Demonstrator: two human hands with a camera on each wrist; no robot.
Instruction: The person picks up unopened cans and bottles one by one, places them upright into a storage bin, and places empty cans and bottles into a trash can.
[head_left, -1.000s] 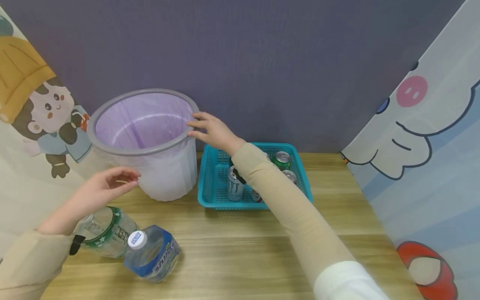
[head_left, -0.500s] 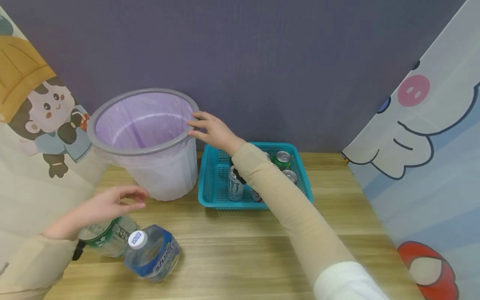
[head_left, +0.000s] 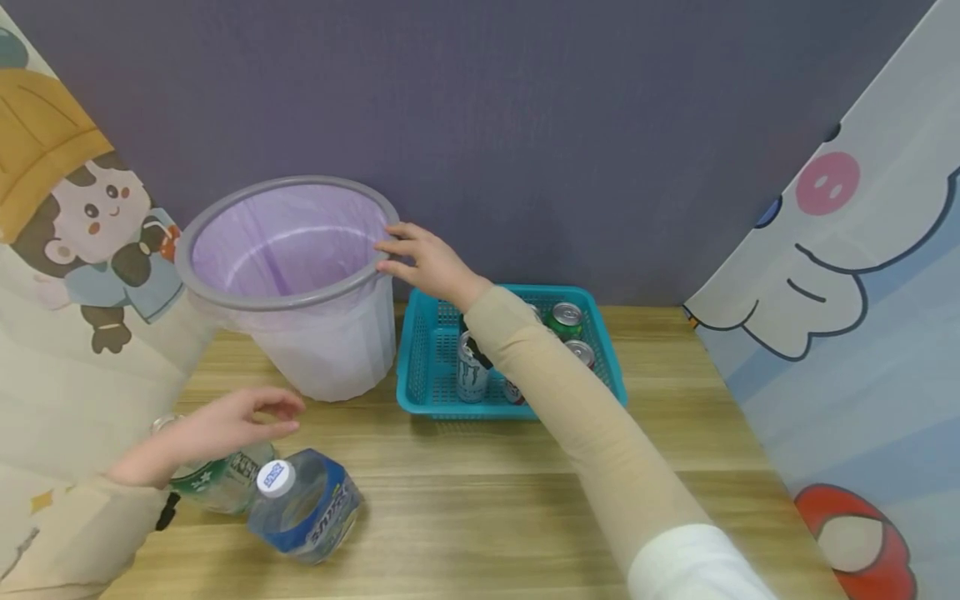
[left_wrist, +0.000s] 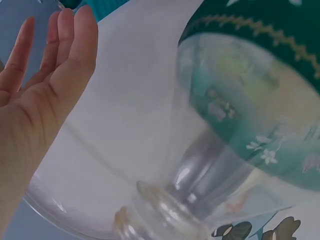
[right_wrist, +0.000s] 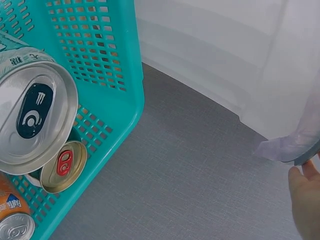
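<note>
In the head view a white trash bin (head_left: 333,354) with a purple liner and grey rim stands at the back left. My right hand (head_left: 433,262) rests its fingers, mostly straight, on the rim's right side. My left hand (head_left: 228,429) hovers over a clear bottle with a green label (head_left: 221,485), its fingers loosely bent and holding nothing. The left wrist view shows the hand (left_wrist: 52,87) apart from the uncapped bottle neck (left_wrist: 165,212). Beside that bottle is a clear, blue-labelled bottle with a white cap (head_left: 307,508).
A turquoise basket (head_left: 442,408) with several drink cans, among them a silver can (head_left: 472,375) and a green can (head_left: 564,320), sits right of the bin. My right forearm crosses above it. A dark partition (head_left: 525,150) stands behind, with printed curtains at both sides.
My left hand has moved down and slightly right, from beside the bin to above the green-labelled bottle. My right hand has stayed on the bin's rim.
</note>
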